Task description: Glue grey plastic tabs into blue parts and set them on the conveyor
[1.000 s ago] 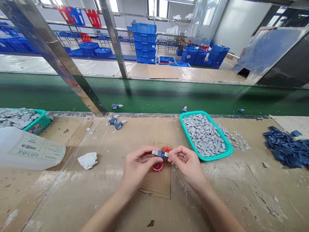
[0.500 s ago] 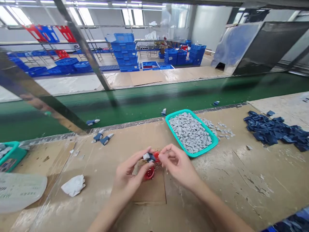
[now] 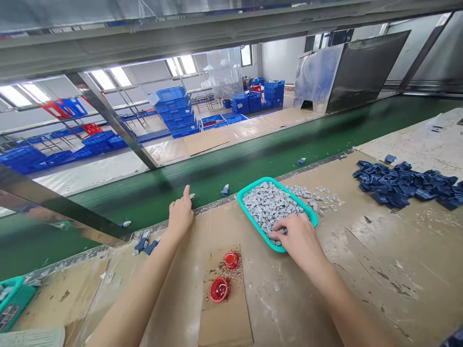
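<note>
My left hand (image 3: 181,214) reaches to the near edge of the green conveyor belt, index finger stretched out. Just right of that finger lies a small part with a light tip (image 3: 192,196), mostly hidden by the hand. My right hand (image 3: 298,236) is in the turquoise tray (image 3: 252,219), thumb and fingertips closed in among small grey plastic pieces (image 3: 269,202). Between my arms, two small red cups (image 3: 219,289) stand on a cardboard strip (image 3: 224,320); the nearer one holds liquid.
Dark blue plastic parts (image 3: 401,183) are heaped at the right. Loose grey pieces (image 3: 320,195) lie beside the tray. Blue-and-grey parts (image 3: 144,245) rest by the belt's edge at left; others ride the green belt (image 3: 260,161). A metal post (image 3: 112,120) stands beyond.
My left hand has moved from above the red cups to the belt, away from its earlier hold on a blue-and-grey part. My right hand has shifted right into the tray. The view has tilted.
</note>
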Demonstrator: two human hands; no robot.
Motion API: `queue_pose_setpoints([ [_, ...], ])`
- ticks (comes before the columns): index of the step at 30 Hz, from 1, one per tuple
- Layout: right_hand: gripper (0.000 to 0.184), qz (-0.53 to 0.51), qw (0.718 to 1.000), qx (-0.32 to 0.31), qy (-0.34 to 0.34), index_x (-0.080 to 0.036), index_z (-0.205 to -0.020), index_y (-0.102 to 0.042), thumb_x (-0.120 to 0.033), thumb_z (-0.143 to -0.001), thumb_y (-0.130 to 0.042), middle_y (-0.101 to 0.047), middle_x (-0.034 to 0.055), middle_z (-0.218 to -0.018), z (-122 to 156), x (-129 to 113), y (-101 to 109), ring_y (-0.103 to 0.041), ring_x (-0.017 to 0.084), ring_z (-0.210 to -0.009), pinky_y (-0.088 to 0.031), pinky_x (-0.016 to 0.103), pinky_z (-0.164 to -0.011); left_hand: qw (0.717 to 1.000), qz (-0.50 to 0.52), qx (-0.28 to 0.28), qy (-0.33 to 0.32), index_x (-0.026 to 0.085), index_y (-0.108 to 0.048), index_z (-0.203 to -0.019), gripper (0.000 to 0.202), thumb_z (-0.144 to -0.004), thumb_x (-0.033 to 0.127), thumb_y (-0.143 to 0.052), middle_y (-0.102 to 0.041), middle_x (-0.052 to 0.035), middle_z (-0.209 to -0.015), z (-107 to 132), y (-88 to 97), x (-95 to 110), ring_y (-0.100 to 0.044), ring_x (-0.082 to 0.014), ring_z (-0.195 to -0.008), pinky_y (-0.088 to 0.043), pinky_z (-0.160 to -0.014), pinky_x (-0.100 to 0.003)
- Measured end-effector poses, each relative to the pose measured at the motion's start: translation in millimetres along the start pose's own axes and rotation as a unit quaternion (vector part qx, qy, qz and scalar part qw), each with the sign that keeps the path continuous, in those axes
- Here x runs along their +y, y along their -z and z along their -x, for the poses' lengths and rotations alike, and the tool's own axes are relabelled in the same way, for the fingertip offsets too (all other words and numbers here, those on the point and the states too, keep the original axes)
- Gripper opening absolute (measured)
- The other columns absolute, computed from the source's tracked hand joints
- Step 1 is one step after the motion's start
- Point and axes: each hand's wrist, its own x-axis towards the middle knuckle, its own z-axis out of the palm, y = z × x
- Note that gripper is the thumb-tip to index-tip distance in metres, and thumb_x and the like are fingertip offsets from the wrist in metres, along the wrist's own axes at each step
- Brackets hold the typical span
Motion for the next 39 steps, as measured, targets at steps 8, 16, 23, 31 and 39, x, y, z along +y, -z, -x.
queue_pose_setpoints([
  [8,0.016,0.006,0.998,0.042,0.046,-0.021,-0.075,-0.068,-0.025,-0.087,-0.058,-0.065,0.0085,-0.085,0,7,-10,-0.049,0.029,-0.086,-0.036,0.039,-0.074,0.996,0.075,0.016,-0.054,0.007,-0.047,-0.128,0.043,-0.091,0.028,-0.040,-0.056,-0.0204,-0.121,-24,-18.0,57,-0.048,-0.0332,-0.117,-0.038,-0.098,-0.045],
  [16,0.024,-0.237,0.962,0.105,0.086,-0.021,-0.088,-0.061,-0.036,-0.095,-0.044,-0.065,0.0068,-0.087,12,-3,-4,-0.057,0.023,-0.077,-0.043,0.034,-0.067,0.966,0.255,0.005,-0.050,0.011,-0.055,-0.120,0.038,-0.083,0.017,-0.051,-0.063,-0.0165,-0.108,-6,3.2,84,-0.059,-0.0269,-0.102,-0.047,-0.091,-0.039],
  [23,0.019,-0.411,0.905,-0.032,0.103,-0.022,-0.086,-0.066,-0.035,-0.092,-0.054,-0.067,0.0038,-0.086,53,-44,-23,-0.061,0.019,-0.078,-0.049,0.030,-0.068,0.776,0.623,-0.036,0.091,0.018,-0.057,-0.117,0.039,-0.083,0.038,-0.062,-0.063,-0.0122,-0.119,130,66.1,65,-0.059,-0.0226,-0.110,-0.048,-0.097,-0.036],
  [31,0.031,-0.498,0.853,-0.150,-0.046,-0.016,-0.077,-0.068,-0.045,-0.071,-0.076,-0.071,0.0077,-0.073,52,-56,-61,-0.065,0.021,-0.068,-0.053,0.030,-0.059,0.642,0.712,0.112,0.260,0.020,-0.059,-0.105,0.042,-0.069,0.028,-0.079,-0.068,-0.0094,-0.109,204,71.7,45,-0.059,-0.0217,-0.111,-0.049,-0.096,-0.032],
  [39,0.037,-0.475,0.868,-0.140,-0.052,-0.016,-0.073,-0.062,-0.048,-0.066,-0.078,-0.069,0.0069,-0.066,48,-59,-68,-0.063,0.018,-0.059,-0.049,0.027,-0.051,0.628,0.731,0.080,0.254,0.018,-0.060,-0.100,0.040,-0.067,0.027,-0.080,-0.069,-0.0092,-0.105,213,67.6,50,-0.064,-0.0217,-0.101,-0.052,-0.091,-0.032],
])
